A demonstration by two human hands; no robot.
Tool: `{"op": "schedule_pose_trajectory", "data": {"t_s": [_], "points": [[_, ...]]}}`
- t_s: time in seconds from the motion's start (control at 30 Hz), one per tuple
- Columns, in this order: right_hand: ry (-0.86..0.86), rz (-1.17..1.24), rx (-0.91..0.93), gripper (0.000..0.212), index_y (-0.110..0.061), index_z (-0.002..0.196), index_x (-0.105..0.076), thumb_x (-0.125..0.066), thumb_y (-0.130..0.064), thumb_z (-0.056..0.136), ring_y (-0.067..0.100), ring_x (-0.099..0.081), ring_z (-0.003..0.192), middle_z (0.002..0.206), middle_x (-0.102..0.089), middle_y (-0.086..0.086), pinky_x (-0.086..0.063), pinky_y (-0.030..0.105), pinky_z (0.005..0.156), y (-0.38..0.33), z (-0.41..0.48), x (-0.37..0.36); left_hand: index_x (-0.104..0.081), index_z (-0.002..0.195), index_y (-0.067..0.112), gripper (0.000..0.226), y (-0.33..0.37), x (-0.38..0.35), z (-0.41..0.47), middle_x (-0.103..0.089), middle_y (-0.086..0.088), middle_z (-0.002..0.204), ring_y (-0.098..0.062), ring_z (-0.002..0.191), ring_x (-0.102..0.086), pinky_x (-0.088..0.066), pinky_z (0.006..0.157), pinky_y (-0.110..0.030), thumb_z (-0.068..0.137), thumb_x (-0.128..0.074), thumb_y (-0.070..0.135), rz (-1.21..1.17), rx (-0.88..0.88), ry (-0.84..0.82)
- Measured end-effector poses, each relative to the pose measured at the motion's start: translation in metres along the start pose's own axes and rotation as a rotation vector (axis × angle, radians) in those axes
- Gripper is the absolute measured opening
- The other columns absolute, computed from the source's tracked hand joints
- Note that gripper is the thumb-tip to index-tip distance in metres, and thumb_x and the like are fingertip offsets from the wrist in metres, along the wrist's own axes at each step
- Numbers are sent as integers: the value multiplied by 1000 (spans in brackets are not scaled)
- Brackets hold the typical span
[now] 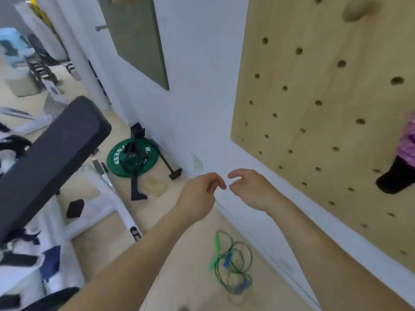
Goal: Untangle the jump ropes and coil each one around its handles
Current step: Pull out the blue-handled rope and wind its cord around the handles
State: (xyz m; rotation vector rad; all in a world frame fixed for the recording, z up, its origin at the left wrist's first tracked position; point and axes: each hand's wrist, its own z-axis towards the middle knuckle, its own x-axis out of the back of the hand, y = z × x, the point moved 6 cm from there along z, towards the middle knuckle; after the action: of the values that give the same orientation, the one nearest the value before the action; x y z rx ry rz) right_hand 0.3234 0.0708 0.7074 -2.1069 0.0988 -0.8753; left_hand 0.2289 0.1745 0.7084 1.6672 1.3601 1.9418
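Head view, frame blurred throughout, fine detail soft. The jump ropes (233,263) lie in one tangled heap on the floor (193,277), near its edge along the white wall (197,97), below and well apart from both hands. In the heap we make out thin green cord, two green handles (217,241) and two blue handles (227,260). We cannot tell which loop belongs to which rope, and a fainter cord at the near end is barely visible. The left hand (202,194) and right hand (251,189) are raised side by side before the wall, fingertips close but apart. Each has its fingers loosely curled towards the thumb, with nothing visible between them. Both forearms are cut off by the lower frame edge. A green weight plate (116,162) lies flat on the floor by the wall. Its white lettering is partly covered by a black stand (134,153); we read only "R." and "NESS". At left a black padded bench (51,149) runs out of frame, and the white frame beneath it bears a dark mark we cannot read. The right side is filled by a wooden pegboard (325,131), with one peg at the top blurred. At the right edge a purple patterned item (407,144) above a black shape (395,176) is cut off and unidentifiable. The clutter at far left is too smeared to name.
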Motion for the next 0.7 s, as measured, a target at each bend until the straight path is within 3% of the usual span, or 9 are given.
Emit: {"op": "schedule_pose_trajectory", "data": {"t_s": [0.1,0.17,0.33,0.43,0.5,0.57,0.63,0.7], "points": [[-106,-54,-101,44,-21,139,-50,-51,-19,94,20,-57,113,135,-56,4,-44,27,92,76,25,-63,-67,99,18,45,-95,-71,-26,-54,5,83,-14,76,-52,-40,67,-19,81,-39,-12,54,125,-76],[-159,-44,-166,47,-21,141,-48,-52,-20,95,18,-54,110,138,-53,5,-41,23,90,134,44,-106,-68,104,18,47,-157,-118,-40,-57,3,89,-17,85,-56,-41,79,-20,80,-41,-12,69,199,-104],[-217,4,-334,48,-16,143,-45,-55,-13,96,22,-55,104,129,-55,13,-40,23,76,284,86,-212,-67,107,21,30,-297,-237,-62,-66,1,97,-16,85,-56,-39,70,-18,92,-46,5,-3,394,-230],[-259,50,-461,51,-20,145,-39,-52,-13,96,24,-58,97,123,-54,12,-43,25,69,381,103,-276,-66,106,25,33,-375,-316,-70,-65,4,103,-13,84,-56,-38,63,-14,93,-42,7,7,480,-306],[-283,94,-539,56,-25,148,-32,-52,-16,96,13,-52,81,116,-51,3,-41,19,61,444,113,-314,-65,108,25,36,-422,-373,-74,-64,5,107,-13,91,-58,-39,67,-14,92,-40,6,-1,518,-358],[-242,158,-601,64,-27,151,-25,-56,-18,95,9,-47,84,121,-43,-4,-37,14,56,503,125,-343,-64,114,24,41,-462,-429,-76,-62,4,114,-12,102,-56,-38,78,-15,90,-39,2,-8,531,-412],[-177,217,-660,70,-24,153,-20,-59,-15,95,14,-44,100,128,-38,-1,-38,19,66,558,136,-366,-60,124,22,46,-495,-487,-80,-58,2,124,-12,111,-52,-35,87,-15,88,-41,1,-31,519,-503],[-122,247,-703,74,-21,154,-16,-59,-11,94,16,-44,101,132,-42,3,-38,25,72,605,147,-386,-51,134,19,50,-523,-540,-82,-49,-1,139,-16,125,-45,-30,95,-15,89,-44,1,-61,509,-558]]}}
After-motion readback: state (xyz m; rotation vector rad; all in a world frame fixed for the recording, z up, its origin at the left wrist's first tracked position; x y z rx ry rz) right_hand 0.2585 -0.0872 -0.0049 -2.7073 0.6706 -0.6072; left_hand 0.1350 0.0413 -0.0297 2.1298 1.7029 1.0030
